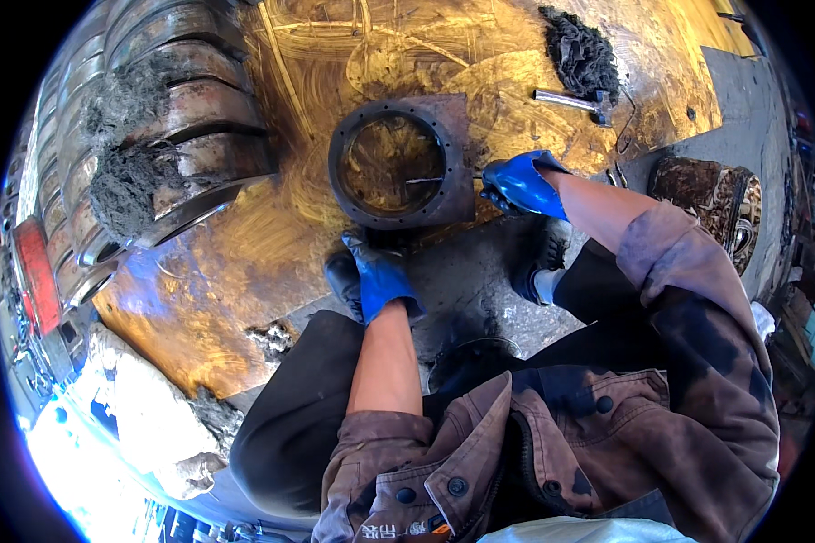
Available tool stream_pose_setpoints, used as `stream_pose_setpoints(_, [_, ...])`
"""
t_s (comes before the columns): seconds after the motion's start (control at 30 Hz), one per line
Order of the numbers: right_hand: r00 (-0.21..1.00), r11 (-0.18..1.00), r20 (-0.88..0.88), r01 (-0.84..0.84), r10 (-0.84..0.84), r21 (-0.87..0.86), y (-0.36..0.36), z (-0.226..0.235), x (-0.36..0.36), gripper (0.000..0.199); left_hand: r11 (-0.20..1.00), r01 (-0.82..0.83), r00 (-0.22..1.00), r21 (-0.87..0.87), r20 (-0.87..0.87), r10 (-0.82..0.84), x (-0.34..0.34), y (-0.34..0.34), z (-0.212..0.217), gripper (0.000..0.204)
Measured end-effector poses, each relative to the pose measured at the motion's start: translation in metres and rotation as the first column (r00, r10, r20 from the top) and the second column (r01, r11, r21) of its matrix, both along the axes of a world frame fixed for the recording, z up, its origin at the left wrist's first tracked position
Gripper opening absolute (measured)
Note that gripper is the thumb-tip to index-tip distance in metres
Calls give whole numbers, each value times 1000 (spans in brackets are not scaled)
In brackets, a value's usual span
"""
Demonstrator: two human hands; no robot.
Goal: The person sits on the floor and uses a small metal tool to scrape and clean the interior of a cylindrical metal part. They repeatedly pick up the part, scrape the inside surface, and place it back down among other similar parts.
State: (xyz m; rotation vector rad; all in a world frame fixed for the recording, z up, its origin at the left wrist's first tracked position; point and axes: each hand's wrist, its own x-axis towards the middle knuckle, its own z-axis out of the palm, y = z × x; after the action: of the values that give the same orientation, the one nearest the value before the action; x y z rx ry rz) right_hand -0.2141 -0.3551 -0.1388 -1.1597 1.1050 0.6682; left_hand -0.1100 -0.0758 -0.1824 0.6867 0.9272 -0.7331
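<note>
A worker's gloved right hand (519, 185) gripped a thin tool (439, 179) across a bolt-holed flange plate (398, 163) lying on the gold-smeared floor (272, 244), while the left hand (380, 276) pressed its near edge. Scraping seemed underway; continuing would demand steady bracing.

A metal workshop is shown: a scratched steel sheet (272, 253) is laid on the floor, with stacked rings (181, 136), a hammer (575, 102) and grime.

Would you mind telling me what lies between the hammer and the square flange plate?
In the head view, only bare, scratched brass-coloured sheet lies between the hammer and the flange plate.
</note>
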Motion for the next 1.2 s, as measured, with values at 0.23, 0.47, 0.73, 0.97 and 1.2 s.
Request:
stream_pose_setpoints(0.23, [998, 999, -62, 16, -13, 35, -6, 19, 12, 27, 995, -95, 993, -3, -69, 95, -3, 8, -37, 68])
stream_pose_setpoints(0.47, [999, 998, -4, -53, 53, -37, -8, 41, 18, 25, 994, -108, 990, 23, -83, 109, -2, 10, -47, 68])
stream_pose_setpoints(0.73, [995, 996, -29, -93, 93, -11, -25, 68, 25, 25, 986, 85, 995, -142, 59, -77, 13, 21, -82, 63])
stream_pose_setpoints(0.97, [975, 982, 130, -174, 182, -72, -45, 115, 23, 23, 983, 185, 959, -5, 217, -180, 37, -5, -43, 51])
stream_pose_setpoints(1.2, [812, 815, 207, -458, 546, -355, -46, 119, 44, 24, 895, 402, 825, 192, 347, -445, 115, -6, -16, 46])
